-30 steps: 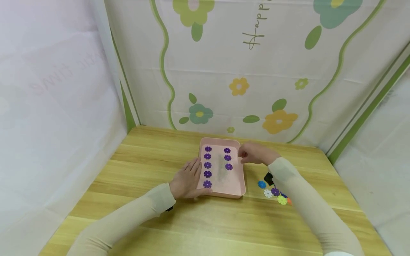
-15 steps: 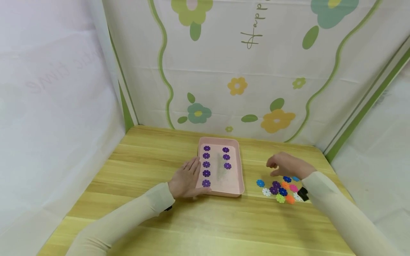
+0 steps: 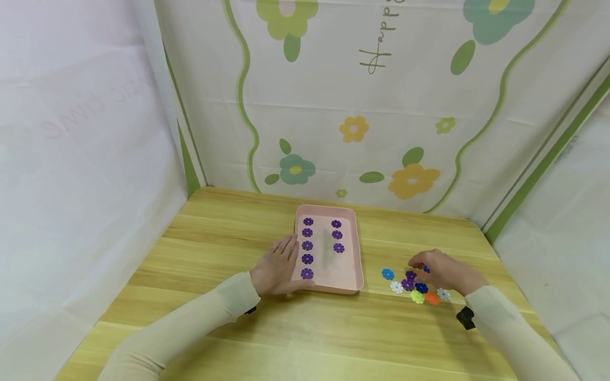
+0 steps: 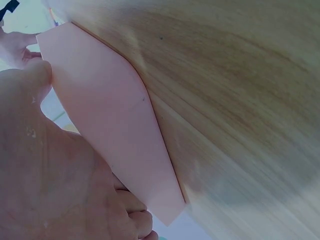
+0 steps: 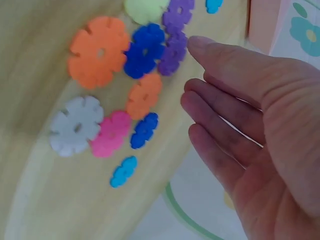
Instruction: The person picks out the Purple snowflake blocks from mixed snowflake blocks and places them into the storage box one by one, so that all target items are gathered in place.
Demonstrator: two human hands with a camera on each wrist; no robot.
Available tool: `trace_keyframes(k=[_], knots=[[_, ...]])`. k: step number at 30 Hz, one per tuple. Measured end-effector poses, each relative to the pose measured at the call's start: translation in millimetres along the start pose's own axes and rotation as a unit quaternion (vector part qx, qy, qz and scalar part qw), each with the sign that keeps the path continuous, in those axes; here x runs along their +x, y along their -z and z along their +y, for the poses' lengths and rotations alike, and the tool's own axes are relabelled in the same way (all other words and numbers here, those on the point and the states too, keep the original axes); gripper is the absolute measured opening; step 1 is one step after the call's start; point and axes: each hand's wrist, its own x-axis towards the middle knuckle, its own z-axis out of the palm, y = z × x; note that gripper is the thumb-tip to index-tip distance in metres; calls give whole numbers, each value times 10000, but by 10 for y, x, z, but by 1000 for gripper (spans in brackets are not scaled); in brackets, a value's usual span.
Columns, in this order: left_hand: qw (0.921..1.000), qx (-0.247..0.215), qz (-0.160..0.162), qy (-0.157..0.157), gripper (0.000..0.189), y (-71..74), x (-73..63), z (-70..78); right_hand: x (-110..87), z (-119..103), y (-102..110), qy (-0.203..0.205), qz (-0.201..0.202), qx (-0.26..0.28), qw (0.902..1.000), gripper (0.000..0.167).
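Observation:
A pink tray (image 3: pixel 360 264) sits mid-table, holding purple flower discs (image 3: pixel 307 245) in two columns, several on the left and three on the right. My left hand (image 3: pixel 285 264) lies flat against the tray's left wall (image 4: pixel 110 120), its thumb along the near corner. To the right of the tray, my right hand (image 3: pixel 429 269) hovers low over a loose pile of coloured flower discs (image 3: pixel 415 288). In the right wrist view the right hand (image 5: pixel 200 85) has relaxed, nearly straight fingers holding nothing. Its fingertips are close to a purple disc (image 5: pixel 175 52) next to a blue disc (image 5: pixel 144 50).
The pile also has orange (image 5: pixel 98 51), white (image 5: pixel 76 125), pink (image 5: pixel 111 132) and light blue (image 5: pixel 123 171) discs. A single blue disc (image 3: pixel 388 273) lies between pile and tray. The wooden table (image 3: pixel 229 233) is enclosed by flower-printed cloth walls (image 3: pixel 333 106) at the back and sides.
My right hand has left the tray's right edge and swung right and down to the disc pile. The left hand and tray stay put.

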Motion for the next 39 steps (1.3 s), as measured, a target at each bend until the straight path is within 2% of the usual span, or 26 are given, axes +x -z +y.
trace_keyframes(k=[7, 13, 21, 26, 29, 34, 39], knots=[[10000, 14, -37, -34, 114, -2, -2, 2, 26, 12, -166, 179, 267, -114, 9994, 31], [10000, 32, -30, -42, 113, 24, -5, 5, 61, 35, -196, 274, 337, -113, 9990, 25], [10000, -14, 10, -42, 114, 12, -7, 6, 87, 60, -161, 97, 192, 383, 9990, 25], [10000, -55, 40, -50, 115, 12, -6, 6, 107, 98, -150, 89, 215, 536, 9983, 10], [10000, -37, 37, -48, 114, 20, -14, 6, 123, 130, -137, 216, 221, 655, 9974, 5], [10000, -41, 20, -41, 114, 25, -20, 5, 153, 163, -72, 303, 276, 907, 9950, 12], [10000, -45, 2, -39, 114, 31, -18, 2, 229, 134, 23, 408, 331, 793, 9955, 16]])
